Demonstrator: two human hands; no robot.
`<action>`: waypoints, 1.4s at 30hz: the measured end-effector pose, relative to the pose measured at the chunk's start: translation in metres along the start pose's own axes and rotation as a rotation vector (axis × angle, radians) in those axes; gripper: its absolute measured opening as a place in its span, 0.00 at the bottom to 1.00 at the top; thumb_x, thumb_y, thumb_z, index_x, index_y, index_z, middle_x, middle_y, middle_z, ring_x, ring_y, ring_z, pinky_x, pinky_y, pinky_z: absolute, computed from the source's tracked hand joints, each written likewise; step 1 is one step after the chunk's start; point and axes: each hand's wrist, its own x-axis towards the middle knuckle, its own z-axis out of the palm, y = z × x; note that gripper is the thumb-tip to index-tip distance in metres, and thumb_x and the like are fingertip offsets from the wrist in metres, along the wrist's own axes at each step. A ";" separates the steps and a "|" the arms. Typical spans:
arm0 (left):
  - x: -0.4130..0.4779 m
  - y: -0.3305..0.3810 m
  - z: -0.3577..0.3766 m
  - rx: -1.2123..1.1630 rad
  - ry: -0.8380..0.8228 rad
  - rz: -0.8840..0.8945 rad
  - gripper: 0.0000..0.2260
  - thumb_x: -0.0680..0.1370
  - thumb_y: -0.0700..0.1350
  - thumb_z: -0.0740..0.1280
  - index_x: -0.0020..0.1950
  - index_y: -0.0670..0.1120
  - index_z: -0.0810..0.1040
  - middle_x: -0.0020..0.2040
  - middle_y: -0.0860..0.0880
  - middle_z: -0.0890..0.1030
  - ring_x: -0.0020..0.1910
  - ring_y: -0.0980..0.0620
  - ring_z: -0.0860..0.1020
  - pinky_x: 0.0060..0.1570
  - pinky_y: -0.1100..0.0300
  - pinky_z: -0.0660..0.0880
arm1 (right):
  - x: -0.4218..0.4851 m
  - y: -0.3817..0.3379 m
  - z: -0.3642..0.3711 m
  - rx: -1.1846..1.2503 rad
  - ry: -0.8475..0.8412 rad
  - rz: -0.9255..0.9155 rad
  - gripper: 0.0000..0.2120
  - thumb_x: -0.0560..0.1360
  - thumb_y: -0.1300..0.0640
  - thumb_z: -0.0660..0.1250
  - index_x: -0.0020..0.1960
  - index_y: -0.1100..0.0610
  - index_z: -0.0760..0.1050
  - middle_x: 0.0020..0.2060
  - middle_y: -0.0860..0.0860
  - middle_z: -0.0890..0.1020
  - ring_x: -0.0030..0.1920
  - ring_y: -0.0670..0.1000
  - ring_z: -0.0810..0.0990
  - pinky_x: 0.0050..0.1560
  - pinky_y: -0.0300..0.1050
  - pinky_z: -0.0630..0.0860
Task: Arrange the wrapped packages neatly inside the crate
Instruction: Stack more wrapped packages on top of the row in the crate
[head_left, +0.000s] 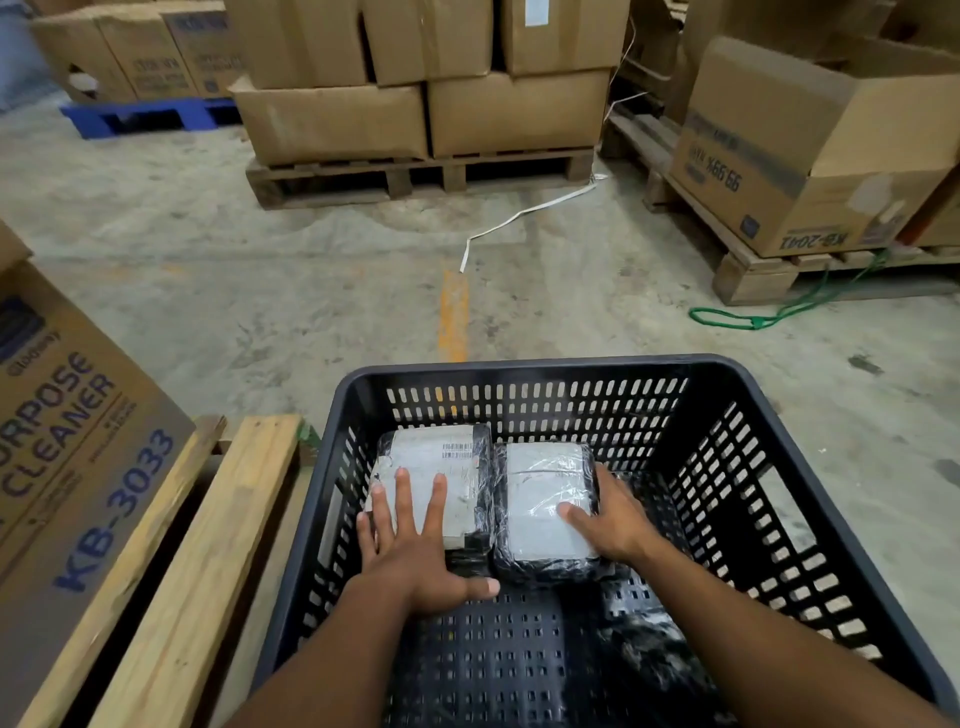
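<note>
Warehouse floor (311, 270) behind, left hand (410, 540) is pressing flat, fingers spread, on one package (441, 467) while right hand (608, 519) is gripping the neighbouring package (540, 499), likely squaring both into the crate (810, 467) corner.

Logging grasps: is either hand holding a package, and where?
Right hand grips the right plastic-wrapped package by its right edge. Left hand rests flat on the left one.

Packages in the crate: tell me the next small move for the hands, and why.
Probably slide the right package toward the crate's far wall, level with the left package. The two lie side by side and touching, but the right one sits nearer the person. The right hand already grips its right edge, while the left hand lies flat on the left one, steadying it.
</note>
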 end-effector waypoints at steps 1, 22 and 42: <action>-0.002 0.000 -0.003 -0.023 -0.004 0.007 0.62 0.65 0.76 0.69 0.71 0.62 0.19 0.68 0.47 0.11 0.69 0.39 0.16 0.70 0.38 0.24 | -0.003 -0.001 -0.006 0.025 -0.003 -0.023 0.45 0.79 0.48 0.69 0.84 0.54 0.45 0.83 0.58 0.53 0.81 0.64 0.55 0.79 0.65 0.57; -0.053 0.044 -0.029 -0.322 0.155 0.125 0.44 0.77 0.56 0.72 0.84 0.58 0.46 0.84 0.44 0.54 0.81 0.38 0.57 0.77 0.39 0.60 | -0.111 0.032 -0.100 -0.319 -0.595 0.027 0.19 0.72 0.75 0.72 0.61 0.63 0.79 0.40 0.51 0.79 0.35 0.43 0.80 0.38 0.35 0.77; -0.054 0.059 -0.018 -0.203 0.139 0.085 0.45 0.78 0.52 0.71 0.84 0.58 0.41 0.83 0.42 0.53 0.80 0.37 0.55 0.77 0.37 0.59 | -0.084 0.028 -0.100 -0.072 -0.236 -0.231 0.05 0.78 0.63 0.70 0.47 0.54 0.79 0.49 0.51 0.81 0.51 0.51 0.79 0.59 0.50 0.77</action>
